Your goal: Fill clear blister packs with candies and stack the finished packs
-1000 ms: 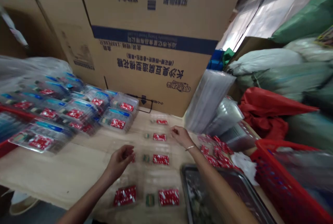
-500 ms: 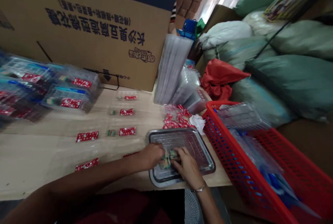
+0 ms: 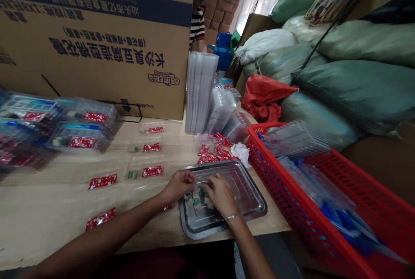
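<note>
A shallow metal tray (image 3: 246, 192) lies at the table's front edge, with a small heap of green and cream pieces (image 3: 195, 202) towards its left side. Over the tray's left rim, my left hand (image 3: 180, 185) has its fingers curled together; whatever is in them is too blurred to make out. My right hand (image 3: 221, 193), a bracelet at its wrist, is just above the heap with thumb and fingers drawn together, their contents hidden. To the left, clear plastic trays carry red patterned packets (image 3: 152, 171), and some hold small green pieces (image 3: 132, 174) too.
Behind the tray lie loose red packets (image 3: 214, 154) and a white crumpled tissue (image 3: 240, 153). Stacked clear trays (image 3: 201, 93) stand beside a large cardboard box (image 3: 119, 84). A red basket (image 3: 275, 184) stands right; filled clear packs (image 3: 81, 134) are piled left. A person's striped sleeve (image 3: 197, 24) shows behind.
Both hands have lifted from the heap and moved slightly up and left over the tray, uncovering more of the pieces. The head view has shifted, showing more of the person behind the box.
</note>
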A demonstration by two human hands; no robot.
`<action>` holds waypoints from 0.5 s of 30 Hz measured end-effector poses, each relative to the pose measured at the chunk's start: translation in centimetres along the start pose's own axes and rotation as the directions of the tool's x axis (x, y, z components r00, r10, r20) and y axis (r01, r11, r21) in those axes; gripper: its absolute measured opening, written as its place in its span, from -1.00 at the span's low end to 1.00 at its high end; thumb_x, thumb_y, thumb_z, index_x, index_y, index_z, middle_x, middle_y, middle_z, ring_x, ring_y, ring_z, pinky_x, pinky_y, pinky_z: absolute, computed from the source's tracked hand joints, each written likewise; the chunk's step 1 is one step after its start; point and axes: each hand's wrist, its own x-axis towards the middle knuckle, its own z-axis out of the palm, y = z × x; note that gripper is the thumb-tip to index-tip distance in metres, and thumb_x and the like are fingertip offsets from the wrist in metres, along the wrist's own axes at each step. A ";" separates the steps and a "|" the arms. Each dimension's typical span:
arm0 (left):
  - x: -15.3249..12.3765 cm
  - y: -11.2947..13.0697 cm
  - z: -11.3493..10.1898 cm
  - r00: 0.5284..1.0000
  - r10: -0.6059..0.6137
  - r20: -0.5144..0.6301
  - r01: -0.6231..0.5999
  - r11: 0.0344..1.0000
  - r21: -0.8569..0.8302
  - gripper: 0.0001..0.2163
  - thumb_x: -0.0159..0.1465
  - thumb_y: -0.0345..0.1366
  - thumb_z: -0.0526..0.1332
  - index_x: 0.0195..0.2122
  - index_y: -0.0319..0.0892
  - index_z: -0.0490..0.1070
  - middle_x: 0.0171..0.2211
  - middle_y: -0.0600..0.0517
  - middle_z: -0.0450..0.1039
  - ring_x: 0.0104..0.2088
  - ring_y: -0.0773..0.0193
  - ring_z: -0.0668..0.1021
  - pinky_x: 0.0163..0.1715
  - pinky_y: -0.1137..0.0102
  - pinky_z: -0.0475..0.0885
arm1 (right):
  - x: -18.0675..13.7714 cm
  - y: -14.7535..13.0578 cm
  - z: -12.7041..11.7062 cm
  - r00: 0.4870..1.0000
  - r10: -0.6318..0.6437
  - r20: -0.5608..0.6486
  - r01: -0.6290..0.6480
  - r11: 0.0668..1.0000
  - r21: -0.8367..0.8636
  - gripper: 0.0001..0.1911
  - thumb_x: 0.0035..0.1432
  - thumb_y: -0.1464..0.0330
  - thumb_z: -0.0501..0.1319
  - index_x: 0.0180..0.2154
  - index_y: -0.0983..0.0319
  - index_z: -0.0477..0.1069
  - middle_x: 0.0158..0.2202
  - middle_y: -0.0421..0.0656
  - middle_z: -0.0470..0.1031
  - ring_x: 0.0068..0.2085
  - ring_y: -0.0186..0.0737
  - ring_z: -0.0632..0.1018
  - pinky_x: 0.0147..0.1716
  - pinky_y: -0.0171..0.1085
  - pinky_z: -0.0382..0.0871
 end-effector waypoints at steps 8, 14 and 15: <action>-0.8 -0.2 -1.4 0.999 -0.027 -0.022 0.025 0.996 -0.080 -0.84 -0.20 -0.39 0.29 -0.51 -0.24 0.45 -0.62 0.14 0.44 -0.59 0.39 0.42 -0.50 0.48 0.32 | 0.6 -0.9 0.4 0.997 -0.064 0.035 0.052 0.960 0.275 -0.88 0.11 0.45 0.13 -0.42 0.25 0.43 -0.40 -0.15 0.42 -0.32 -0.23 0.44 -0.33 -0.33 0.25; -0.8 -0.2 -0.2 0.997 -0.008 0.074 0.016 0.994 -0.105 -0.79 -0.18 -0.45 0.27 -0.44 -0.26 0.47 -0.56 0.11 0.46 -0.51 0.35 0.45 -0.47 0.48 0.30 | -0.1 -2.5 0.6 0.989 -0.106 0.104 0.057 0.917 0.394 -0.88 0.06 0.45 0.12 -0.43 0.24 0.42 -0.47 -0.21 0.46 -0.41 -0.28 0.44 -0.39 -0.35 0.21; -0.9 0.0 -0.1 0.994 0.001 0.106 0.010 0.994 -0.105 -0.78 -0.17 -0.45 0.26 -0.42 -0.26 0.47 -0.54 0.10 0.47 -0.49 0.34 0.46 -0.45 0.47 0.31 | -0.1 -2.7 0.8 0.991 -0.095 0.090 0.056 0.929 0.365 -0.90 0.04 0.47 0.12 -0.43 0.24 0.41 -0.48 -0.21 0.45 -0.42 -0.29 0.44 -0.40 -0.35 0.21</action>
